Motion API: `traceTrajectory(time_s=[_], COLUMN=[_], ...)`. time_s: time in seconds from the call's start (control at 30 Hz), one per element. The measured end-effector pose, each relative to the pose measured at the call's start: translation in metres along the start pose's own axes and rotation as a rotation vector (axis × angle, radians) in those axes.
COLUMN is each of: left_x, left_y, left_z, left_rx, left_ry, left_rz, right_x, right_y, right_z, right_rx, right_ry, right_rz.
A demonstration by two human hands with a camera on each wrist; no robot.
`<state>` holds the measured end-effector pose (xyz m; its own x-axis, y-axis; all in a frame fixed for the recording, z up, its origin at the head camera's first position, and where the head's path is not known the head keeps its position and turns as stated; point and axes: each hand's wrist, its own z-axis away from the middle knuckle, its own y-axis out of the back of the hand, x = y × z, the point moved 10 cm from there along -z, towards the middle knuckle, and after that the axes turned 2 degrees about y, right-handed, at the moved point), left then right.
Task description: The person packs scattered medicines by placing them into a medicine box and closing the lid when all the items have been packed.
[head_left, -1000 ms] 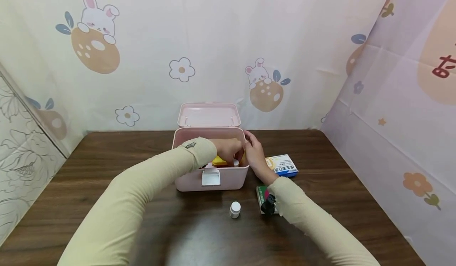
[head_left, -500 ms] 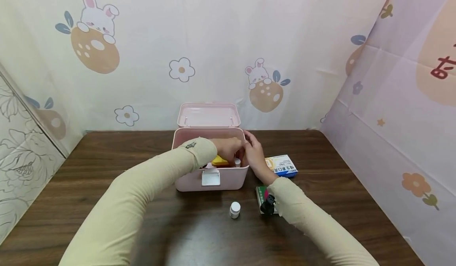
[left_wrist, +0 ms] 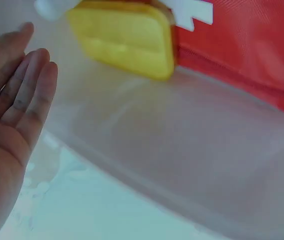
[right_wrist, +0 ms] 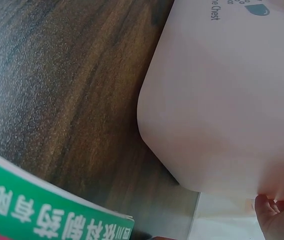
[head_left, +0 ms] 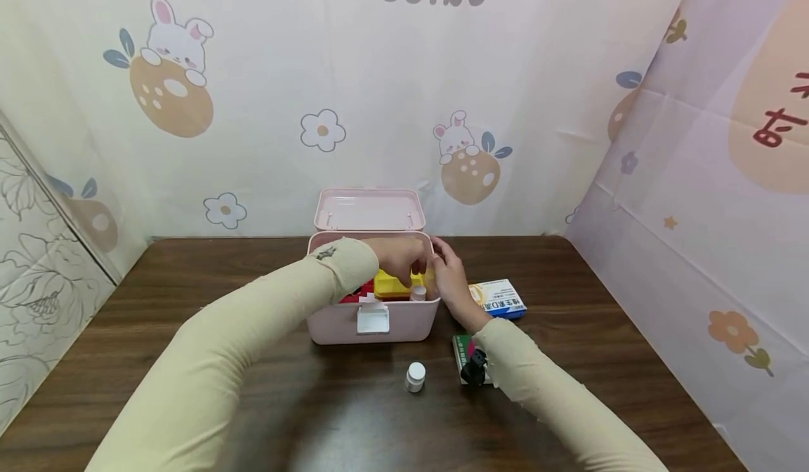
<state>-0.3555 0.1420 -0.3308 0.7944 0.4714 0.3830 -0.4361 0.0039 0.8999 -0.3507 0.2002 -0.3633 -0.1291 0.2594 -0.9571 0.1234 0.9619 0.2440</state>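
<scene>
My left hand [head_left: 399,258] is inside the pink medicine box [head_left: 373,328], over its right half. In the left wrist view its fingers are loosely extended, with nothing between them. Near that hand, a small white-capped bottle [head_left: 418,293] stands inside the box, beside a yellow case [head_left: 390,286]. A red pouch [left_wrist: 247,45] lies on the other side of the case. My right hand [head_left: 451,282] holds the box at its right side wall, fingertips against the outside in the right wrist view; its thumb is largely hidden.
The box's lid [head_left: 369,210] stands raised at the back. A white bottle [head_left: 415,377] is on the brown table [head_left: 354,423] in front. To the right lie a blue-and-white carton [head_left: 499,298] and a green box [head_left: 463,349], partly under the right sleeve.
The left hand has lifted slightly away from the white-capped bottle in the box, leaving more of the yellow case and red pouch visible. The right hand stays at the box's side.
</scene>
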Motion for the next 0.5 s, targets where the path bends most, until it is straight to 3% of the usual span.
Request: traceTrajectory(time_s=[0.17,0.33,0.4,0.5], left_x=[0.015,0.031,0.042,0.066], left_y=[0.025,0.037,0.038,0.037], left_z=[0.027,0.049,0.056,0.065], left_rx=[0.06,0.124,0.144,0.177], left_ry=[0.001,-0.005,-0.039,-0.15], left_rz=[0.026,0.075,0.075,0.041], right_x=[0.0,-0.001,-0.001,-0.004], right_y=[-0.003,-0.003,-0.003,-0.003], right_z=[-0.001,-0.004,-0.004,-0.002], right_rx=[-0.014,-0.019,-0.021,-0.017], right_ry=[0.003,0.01,0.022,0.045], right_rz=[0.022,0.008,-0.009,-0.016])
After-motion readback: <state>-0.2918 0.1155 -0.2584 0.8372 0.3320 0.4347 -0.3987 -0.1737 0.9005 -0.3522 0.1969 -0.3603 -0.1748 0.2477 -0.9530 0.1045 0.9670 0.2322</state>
